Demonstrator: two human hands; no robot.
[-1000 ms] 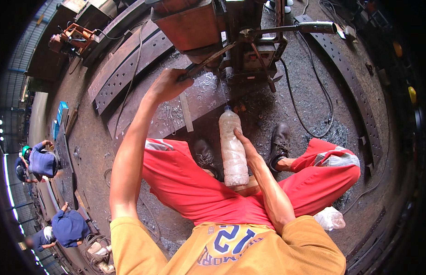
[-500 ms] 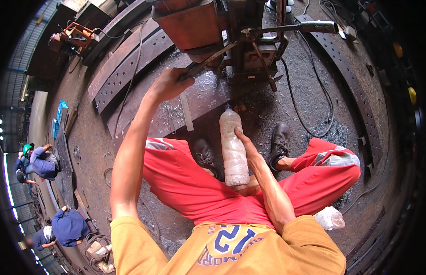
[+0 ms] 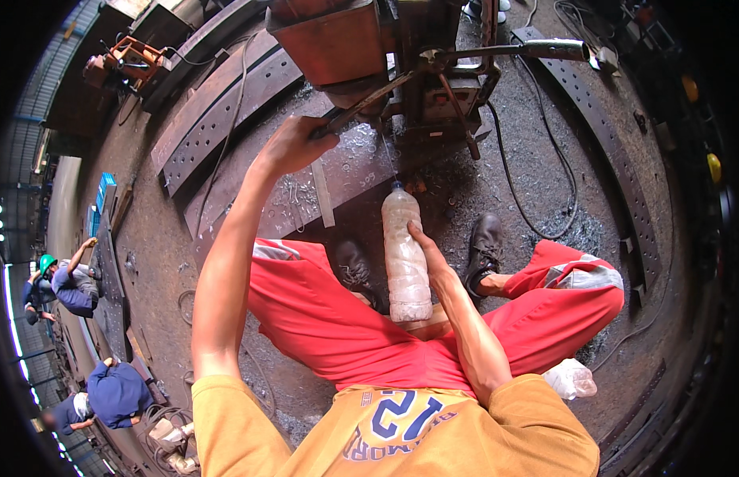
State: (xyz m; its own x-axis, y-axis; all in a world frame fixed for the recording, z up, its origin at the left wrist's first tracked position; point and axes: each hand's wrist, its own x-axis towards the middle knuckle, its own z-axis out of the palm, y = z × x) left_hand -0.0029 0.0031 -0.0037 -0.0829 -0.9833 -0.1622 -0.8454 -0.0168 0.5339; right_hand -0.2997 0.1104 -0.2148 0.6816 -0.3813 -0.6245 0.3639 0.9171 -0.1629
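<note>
My left hand (image 3: pixel 296 145) is closed round the grip of a feed lever (image 3: pixel 371 98) on a drilling machine (image 3: pixel 330 49) with a worn orange-red body. In my right hand (image 3: pixel 430 253) is a large clear plastic bottle (image 3: pixel 404 266) with whitish contents, upright between my knees. A thin stream of liquid runs from its blue cap (image 3: pixel 397 185) up toward the tool under the machine. The machine stands over a dark steel plate (image 3: pixel 262 203) strewn with metal shavings. My right fingers are partly hidden behind the bottle.
A second lever with a black grip (image 3: pixel 554 49) sticks out to the right. A black cable (image 3: pixel 508 187) loops across the floor there. Perforated steel strips (image 3: pixel 604 131) lie on both sides. A crumpled plastic bag (image 3: pixel 570 378) rests by my right thigh. Co-workers (image 3: pixel 119 393) crouch at the far left.
Both my hands keep their places on the lever and the bottle. The liquid stream shows more plainly now. At the far left, a co-worker has shifted, with an arm raised.
</note>
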